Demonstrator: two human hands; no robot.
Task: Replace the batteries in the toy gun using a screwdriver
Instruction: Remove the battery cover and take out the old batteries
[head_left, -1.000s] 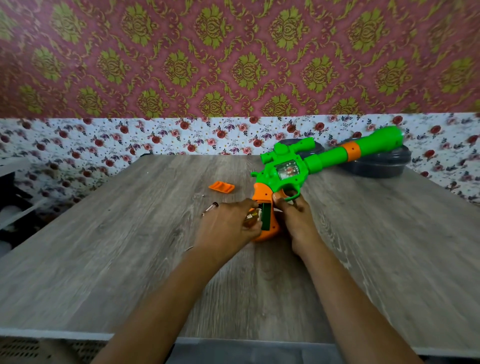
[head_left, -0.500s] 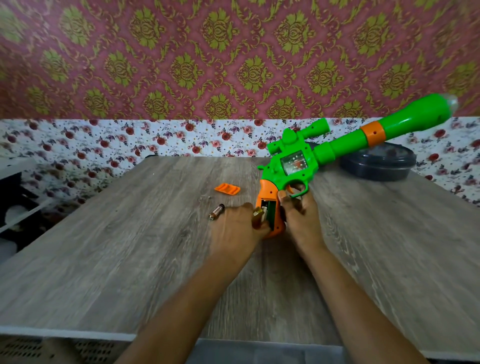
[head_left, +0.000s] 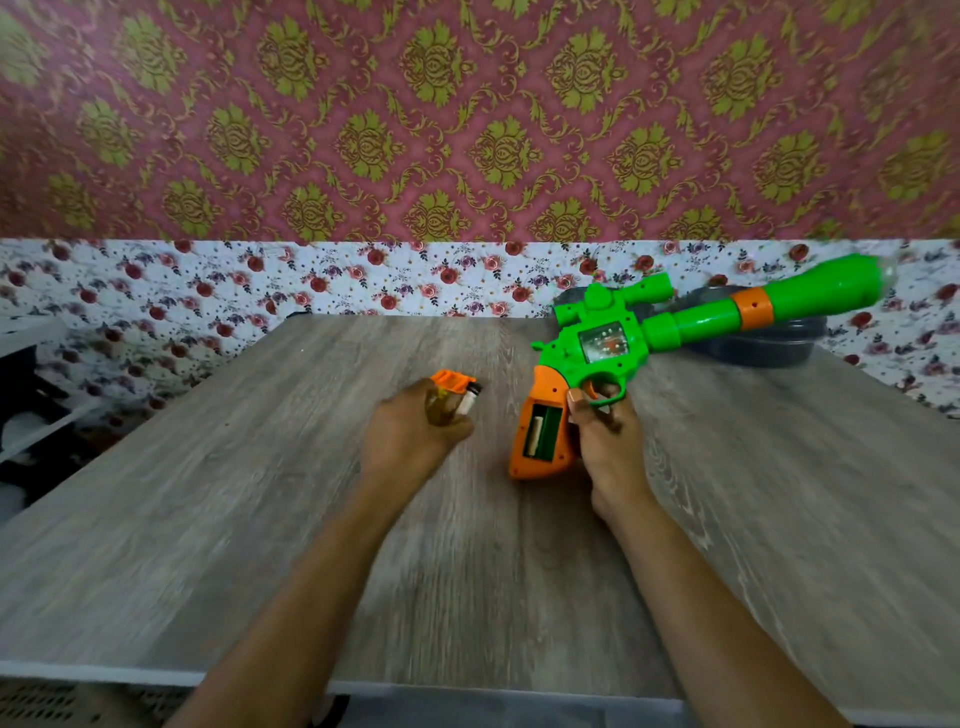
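Left of the glossy green-and-orange plastic toy gun (head_left: 563, 356), my left hand (head_left: 410, 441) pinches a small gold-and-white cylinder (head_left: 449, 408) beside the ribbed orange cover (head_left: 451, 379). My right hand (head_left: 608, 447) grips the gun's handle over the woodgrain desk (head_left: 260, 519), with the battery compartment (head_left: 543, 431) open.

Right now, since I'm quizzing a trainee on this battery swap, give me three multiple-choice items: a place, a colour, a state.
1. Where is the orange cover? A on the table, left of the toy gun; B screwed onto the gun; C on the floor.
2. Colour of the barrel band? A blue; B orange; C white.
3. The battery compartment is: A open; B covered; C taped.
Key: 1A, it lies loose on the table; 2B, plainly orange; 3A, its inside shows.
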